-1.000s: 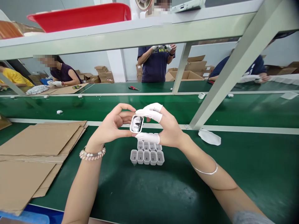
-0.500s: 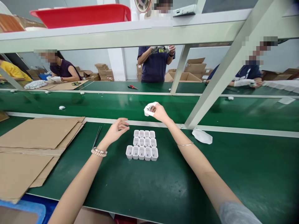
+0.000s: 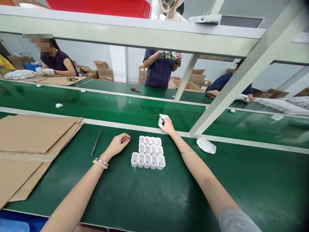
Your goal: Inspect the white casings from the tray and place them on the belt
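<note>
My right hand (image 3: 167, 125), with white covers on some fingertips, grips a small white case (image 3: 161, 121) at the conveyor's near rail. The case is partly hidden by the fingers. My left hand (image 3: 118, 143) is just above the table, left of the cups, its fingers curled together; whatever they may hold is too small to make out. Between my forearms stand white plastic cups (image 3: 148, 161) in three rows, open side up, with a small dark mark inside several. Metal tweezers (image 3: 97, 142) lie left of my left hand.
Flat cardboard sheets (image 3: 36, 133) lie at the left. A white piece of material (image 3: 206, 145) rests right of my right forearm. A slanted metal post (image 3: 224, 80) and a shelf beam (image 3: 120, 33) cross ahead. Across the green conveyor (image 3: 116, 108), other people handle white items.
My right hand, still gripping the white case, has come down and slightly right in view. My left hand has lowered and its fingers have curled closer. The camera view has shifted and tilted.
</note>
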`<state>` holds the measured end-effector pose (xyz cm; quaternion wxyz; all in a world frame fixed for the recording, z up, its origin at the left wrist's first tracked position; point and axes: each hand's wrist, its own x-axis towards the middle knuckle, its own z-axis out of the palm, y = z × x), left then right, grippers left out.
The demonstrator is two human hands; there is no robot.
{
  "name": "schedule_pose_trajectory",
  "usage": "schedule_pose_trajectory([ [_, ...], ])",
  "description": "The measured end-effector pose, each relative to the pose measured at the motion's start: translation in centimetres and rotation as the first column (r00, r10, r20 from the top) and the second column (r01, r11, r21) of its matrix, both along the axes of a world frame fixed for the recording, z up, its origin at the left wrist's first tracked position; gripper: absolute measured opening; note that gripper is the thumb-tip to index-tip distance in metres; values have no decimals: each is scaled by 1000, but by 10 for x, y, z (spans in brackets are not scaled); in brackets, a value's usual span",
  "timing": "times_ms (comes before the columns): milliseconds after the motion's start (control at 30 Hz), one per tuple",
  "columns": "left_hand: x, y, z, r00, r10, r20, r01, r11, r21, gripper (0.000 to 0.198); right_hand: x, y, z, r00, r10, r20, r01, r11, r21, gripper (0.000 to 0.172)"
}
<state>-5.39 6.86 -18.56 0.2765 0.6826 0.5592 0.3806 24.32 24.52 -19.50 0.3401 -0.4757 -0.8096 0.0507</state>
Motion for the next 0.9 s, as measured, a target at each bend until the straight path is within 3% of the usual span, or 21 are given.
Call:
schedule_pose_trajectory([
  [167,-2,1,-4,999,-20,-30,20,1000,0,24,-7,-12,4,987,55,150,-75,988,132,38],
  [267,-3,2,-5,999,-25,-46,25,1000,-4,25,-15,-15,3,953,122,276,-146,987,68,27],
  [433,-2,5,-6,994,-19,-108,18,1000,-9,25,-21,-13,-2,913,189,362,-183,982,-52,39],
  [667,6,8,-8,969,-11,-248,22,999,40,15,-20,-11,-3,901,168,401,-156,986,-62,43],
  [900,6,0,-4,937,-90,-337,126,988,87,15,-19,-10,-3,895,155,418,-141,988,-65,41],
])
